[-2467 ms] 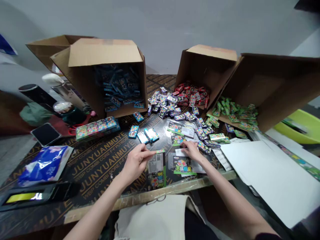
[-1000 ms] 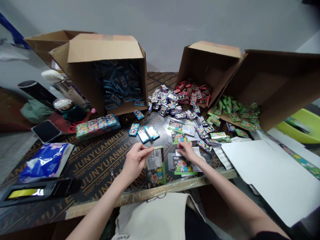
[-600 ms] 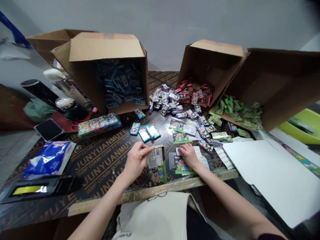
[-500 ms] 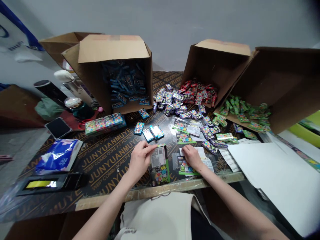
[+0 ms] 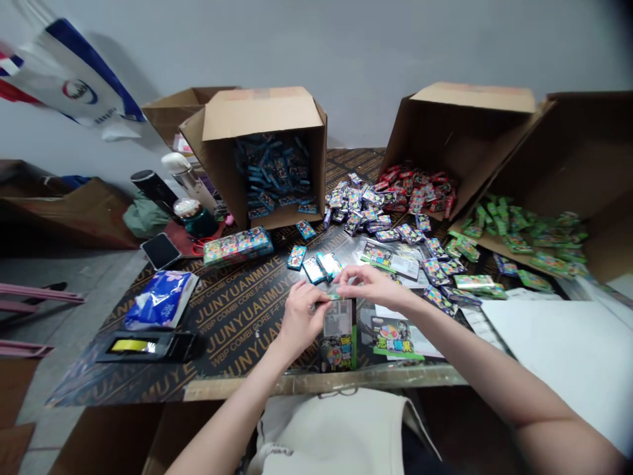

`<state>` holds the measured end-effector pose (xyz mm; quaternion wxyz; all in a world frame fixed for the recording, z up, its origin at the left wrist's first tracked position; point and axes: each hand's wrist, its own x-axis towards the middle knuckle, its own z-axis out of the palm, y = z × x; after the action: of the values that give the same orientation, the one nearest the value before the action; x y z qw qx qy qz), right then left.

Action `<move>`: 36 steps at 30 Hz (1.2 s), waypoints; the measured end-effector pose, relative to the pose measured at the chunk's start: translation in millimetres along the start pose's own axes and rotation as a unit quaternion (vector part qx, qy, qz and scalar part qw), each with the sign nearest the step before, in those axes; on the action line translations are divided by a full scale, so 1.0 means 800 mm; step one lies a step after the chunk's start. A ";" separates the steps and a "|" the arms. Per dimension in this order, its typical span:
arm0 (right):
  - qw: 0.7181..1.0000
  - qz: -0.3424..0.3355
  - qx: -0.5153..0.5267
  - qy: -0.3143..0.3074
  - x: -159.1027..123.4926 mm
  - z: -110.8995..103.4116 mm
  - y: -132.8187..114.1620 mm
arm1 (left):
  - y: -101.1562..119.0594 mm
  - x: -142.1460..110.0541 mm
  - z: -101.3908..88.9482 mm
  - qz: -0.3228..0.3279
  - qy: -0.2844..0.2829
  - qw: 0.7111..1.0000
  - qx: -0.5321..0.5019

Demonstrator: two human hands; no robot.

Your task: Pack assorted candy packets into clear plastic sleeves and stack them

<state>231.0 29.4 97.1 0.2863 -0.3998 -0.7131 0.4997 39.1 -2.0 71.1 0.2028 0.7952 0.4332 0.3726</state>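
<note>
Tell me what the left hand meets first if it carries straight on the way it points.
The left hand would probably meet the right hand first, close ahead near the far end of the dark printed package; depth between them is unclear.

A plain, pale grey wall (image 5: 361,72) rises behind a dark worktable (image 5: 237,330) printed with gold lettering, its front edge a tan strip (image 5: 395,380). At the left, pink furniture bars (image 5: 39,293) stand above a grey floor (image 5: 111,300). Soft light leaves a glare on the tabletop.
</note>
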 end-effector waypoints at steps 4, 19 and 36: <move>0.996 0.017 0.033 -0.076 0.017 0.006 0.008 | 0.008 -0.001 -0.003 0.003 -0.008 1.000 -0.019; 0.984 0.038 0.021 0.172 0.004 0.001 0.049 | -0.011 -0.009 0.002 0.013 0.033 0.991 0.130; 0.906 0.160 -0.341 0.192 -0.102 -0.037 0.190 | -0.051 -0.029 0.045 0.003 -0.367 0.912 0.183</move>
<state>339.9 1.6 -36.4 0.1800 -0.6702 -0.6974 0.1793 36.4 0.5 12.1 0.1968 0.9004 0.3868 -0.0305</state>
